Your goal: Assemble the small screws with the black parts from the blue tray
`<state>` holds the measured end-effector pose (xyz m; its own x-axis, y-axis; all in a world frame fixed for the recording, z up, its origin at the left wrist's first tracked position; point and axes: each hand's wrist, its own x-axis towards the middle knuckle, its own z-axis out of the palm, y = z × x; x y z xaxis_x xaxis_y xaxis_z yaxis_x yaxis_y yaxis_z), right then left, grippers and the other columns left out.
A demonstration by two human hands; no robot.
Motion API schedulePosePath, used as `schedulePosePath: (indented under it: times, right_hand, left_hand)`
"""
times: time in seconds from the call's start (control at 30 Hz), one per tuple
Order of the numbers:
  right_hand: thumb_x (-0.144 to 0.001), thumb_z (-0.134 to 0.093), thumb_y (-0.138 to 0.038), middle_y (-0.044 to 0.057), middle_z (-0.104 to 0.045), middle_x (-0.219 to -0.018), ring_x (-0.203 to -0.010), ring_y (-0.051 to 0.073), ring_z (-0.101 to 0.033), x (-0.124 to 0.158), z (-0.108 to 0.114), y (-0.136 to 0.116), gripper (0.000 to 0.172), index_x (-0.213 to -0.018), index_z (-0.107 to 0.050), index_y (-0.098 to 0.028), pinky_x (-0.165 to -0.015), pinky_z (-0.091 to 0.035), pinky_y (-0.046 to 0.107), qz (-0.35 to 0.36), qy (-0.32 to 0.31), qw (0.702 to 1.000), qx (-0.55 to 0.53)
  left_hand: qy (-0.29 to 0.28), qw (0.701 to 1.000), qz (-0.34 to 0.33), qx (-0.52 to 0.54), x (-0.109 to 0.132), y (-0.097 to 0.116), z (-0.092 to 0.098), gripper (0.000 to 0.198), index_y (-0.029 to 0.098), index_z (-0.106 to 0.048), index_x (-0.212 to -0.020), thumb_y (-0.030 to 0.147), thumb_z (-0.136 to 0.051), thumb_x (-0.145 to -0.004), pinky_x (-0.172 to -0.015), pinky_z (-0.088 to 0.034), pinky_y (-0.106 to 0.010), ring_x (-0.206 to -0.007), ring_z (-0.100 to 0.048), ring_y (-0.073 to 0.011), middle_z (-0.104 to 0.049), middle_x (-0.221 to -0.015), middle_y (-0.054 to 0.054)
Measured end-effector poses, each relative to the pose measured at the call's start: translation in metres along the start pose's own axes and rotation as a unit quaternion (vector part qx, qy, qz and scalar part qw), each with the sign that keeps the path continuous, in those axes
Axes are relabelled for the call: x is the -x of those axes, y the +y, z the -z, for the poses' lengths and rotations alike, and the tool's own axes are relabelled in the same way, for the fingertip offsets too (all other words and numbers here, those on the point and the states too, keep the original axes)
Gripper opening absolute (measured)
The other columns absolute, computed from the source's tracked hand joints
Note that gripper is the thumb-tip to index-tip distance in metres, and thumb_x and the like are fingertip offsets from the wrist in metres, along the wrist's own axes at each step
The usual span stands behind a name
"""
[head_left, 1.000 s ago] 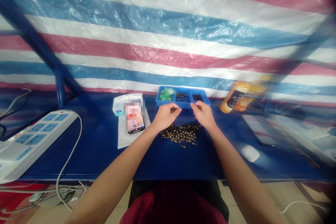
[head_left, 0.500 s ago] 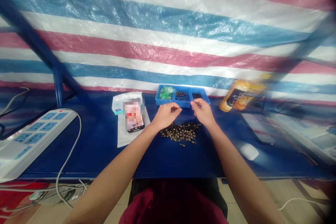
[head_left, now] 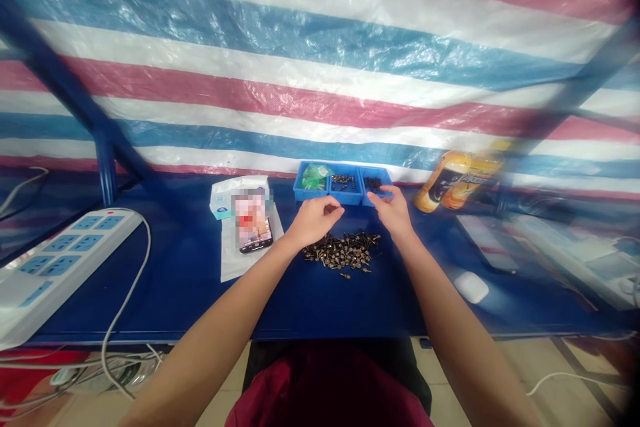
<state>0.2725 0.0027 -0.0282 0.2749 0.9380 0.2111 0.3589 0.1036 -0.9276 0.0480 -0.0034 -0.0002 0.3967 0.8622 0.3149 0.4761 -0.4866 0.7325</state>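
Observation:
My left hand (head_left: 317, 217) hovers in front of the blue three-part tray (head_left: 313, 197), thumb and fingertips pinched together; whatever they may hold is too small to make out. At the tray's right compartment is my right hand (head_left: 394, 211), its thumb and fingers apart with nothing visible between them. Below and between both hands lies a pile of small brassy-dark screws (head_left: 343, 252). Dark small parts (head_left: 373, 183) fill some of the right compartment, and small screws (head_left: 343, 182) lie in the middle one. A green plastic bag (head_left: 315, 177) sits in the left one.
A phone (head_left: 253, 223) rests on white packaging (head_left: 231, 260) to the left. Beyond it is a white power strip (head_left: 70, 257) with a cable. On the right are yellow bottles (head_left: 445, 180), a flat phone-like slab (head_left: 485, 243) and a white case (head_left: 473, 287). Striped sheeting (head_left: 310, 100) hangs behind.
My right thumb and fingers have parted from a pinch, and the hand has shifted slightly toward the tray's right end. My left hand keeps its pinch in nearly the same place.

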Motion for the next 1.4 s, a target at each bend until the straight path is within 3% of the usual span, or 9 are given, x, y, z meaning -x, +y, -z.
schedulePosePath:
  times: [0.1,0.17,0.23,0.3,0.5,0.67,0.97,1.23,1.4]
  right_hand:
    - [-0.079,-0.065,-0.050,-0.003,-0.057,-0.061,-0.058,0.016,-0.054,0.002,0.002,-0.005,0.035,-0.100,-0.067,-0.022,-0.059,-0.044,0.030,-0.003,0.006,0.997,0.075]
    - [-0.082,-0.063,-0.045,-0.001,-0.062,-0.067,-0.064,0.017,-0.057,0.006,0.003,-0.011,0.028,-0.094,-0.071,-0.021,-0.064,-0.045,0.031,0.045,-0.091,0.989,0.111]
    - [-0.083,-0.063,-0.041,0.002,-0.069,-0.082,-0.073,0.018,-0.061,0.012,0.005,-0.018,0.024,-0.095,-0.074,-0.022,-0.071,-0.047,0.031,0.089,-0.222,0.961,0.139]
    - [-0.083,-0.064,-0.039,0.003,-0.071,-0.091,-0.079,0.019,-0.063,0.017,0.007,-0.023,0.023,-0.096,-0.076,-0.024,-0.074,-0.047,0.032,0.093,-0.304,0.931,0.178]
    - [-0.083,-0.066,-0.045,0.005,-0.066,-0.101,-0.083,0.019,-0.062,0.021,0.010,-0.026,0.029,-0.103,-0.078,-0.027,-0.073,-0.047,0.030,0.090,-0.388,0.890,0.221]
    - [-0.082,-0.069,-0.045,0.004,-0.064,-0.098,-0.086,0.020,-0.060,0.023,0.008,-0.030,0.037,-0.116,-0.072,-0.031,-0.076,-0.044,0.032,0.113,-0.401,0.877,0.241]
    - [-0.086,-0.065,-0.039,0.004,-0.063,-0.103,-0.099,0.024,-0.059,0.028,-0.001,-0.033,0.026,-0.109,-0.075,-0.034,-0.088,-0.041,0.038,0.163,-0.417,0.858,0.251]
    - [-0.084,-0.067,-0.036,0.005,-0.067,-0.099,-0.092,0.021,-0.063,0.028,-0.004,-0.029,0.018,-0.091,-0.077,-0.023,-0.085,-0.047,0.036,0.151,-0.377,0.903,0.141]
    - [-0.083,-0.066,-0.035,0.005,-0.071,-0.107,-0.102,0.022,-0.064,0.025,-0.005,-0.029,0.015,-0.088,-0.072,-0.023,-0.094,-0.046,0.039,0.123,-0.305,0.941,0.074]
  left_hand:
    - [-0.012,0.999,0.008,-0.033,0.000,-0.004,0.001,0.021,0.023,-0.071,-0.087,0.036,-0.055,-0.089,-0.074,-0.048,-0.029,-0.080,-0.067,-0.0187,-0.074,-0.089,0.000]
    - [-0.026,0.996,0.023,-0.077,0.001,-0.007,0.003,0.019,0.025,-0.071,-0.090,0.037,-0.056,-0.089,-0.075,-0.048,-0.030,-0.084,-0.067,-0.0198,-0.074,-0.092,0.000]
    - [-0.040,0.988,0.051,-0.139,0.002,-0.011,0.006,0.020,0.027,-0.071,-0.092,0.040,-0.057,-0.087,-0.075,-0.048,-0.031,-0.087,-0.067,-0.0222,-0.074,-0.094,0.000]
    - [-0.054,0.977,0.082,-0.189,0.003,-0.014,0.008,0.023,0.028,-0.071,-0.093,0.045,-0.057,-0.086,-0.076,-0.048,-0.033,-0.089,-0.067,-0.0249,-0.074,-0.096,-0.002]
    - [-0.088,0.959,0.120,-0.241,0.005,-0.016,0.007,0.031,0.029,-0.071,-0.096,0.053,-0.053,-0.085,-0.079,-0.049,-0.038,-0.094,-0.067,-0.0288,-0.074,-0.102,-0.004]
    - [-0.097,0.961,0.100,-0.240,0.005,-0.016,0.003,0.028,0.029,-0.072,-0.096,0.048,-0.054,-0.085,-0.079,-0.050,-0.037,-0.094,-0.068,-0.0286,-0.075,-0.101,-0.004]
    - [-0.094,0.962,0.092,-0.240,0.006,-0.016,0.000,0.026,0.029,-0.072,-0.094,0.044,-0.053,-0.085,-0.078,-0.051,-0.038,-0.093,-0.068,-0.0293,-0.075,-0.098,-0.005]
    - [-0.080,0.965,0.097,-0.232,0.006,-0.018,-0.001,0.028,0.029,-0.072,-0.097,0.049,-0.055,-0.085,-0.077,-0.050,-0.039,-0.093,-0.068,-0.0303,-0.075,-0.098,-0.005]
    - [-0.021,0.986,0.056,-0.155,0.003,-0.011,0.001,0.024,0.027,-0.070,-0.099,0.041,-0.055,-0.087,-0.076,-0.049,-0.035,-0.087,-0.068,-0.0252,-0.075,-0.095,-0.003]
